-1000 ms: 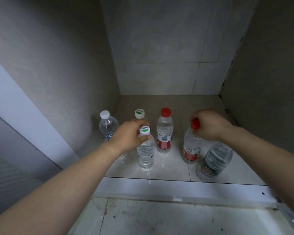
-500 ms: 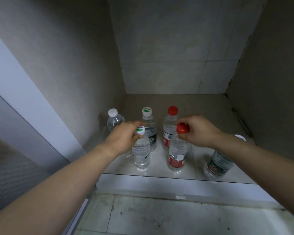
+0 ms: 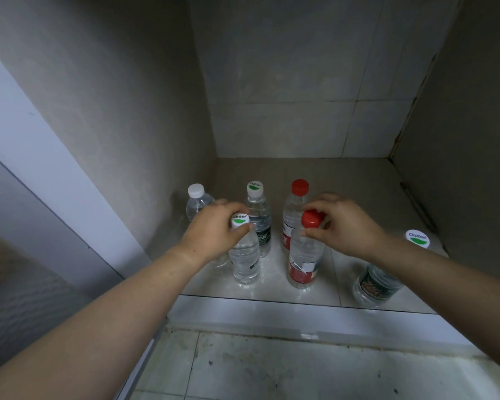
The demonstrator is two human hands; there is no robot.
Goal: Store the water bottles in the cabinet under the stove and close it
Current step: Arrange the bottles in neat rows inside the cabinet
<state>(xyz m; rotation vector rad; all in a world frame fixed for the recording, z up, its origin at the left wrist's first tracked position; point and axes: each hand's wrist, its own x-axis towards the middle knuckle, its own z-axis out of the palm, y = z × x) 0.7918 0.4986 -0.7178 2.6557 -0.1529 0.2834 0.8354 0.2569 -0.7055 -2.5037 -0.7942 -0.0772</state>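
Left hand (image 3: 214,228) pinches front Cestbon bottle (image 3: 244,256) by its cap, right hand (image 3: 342,223) pinches front red-capped bottle (image 3: 302,255) at its top. Both stand upright on cabinet floor (image 3: 344,180). Rear Cestbon bottle (image 3: 259,217) and rear red-capped bottle (image 3: 292,210) just behind. Dark-labelled bottle (image 3: 374,285) under right forearm.

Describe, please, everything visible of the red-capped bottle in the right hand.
The front red-capped bottle is clear plastic, its red-and-white label looking torn. It stands upright near the front of the tiled cabinet floor, before the rear red-capped bottle. The right hand pinches its neck beneath the cap.
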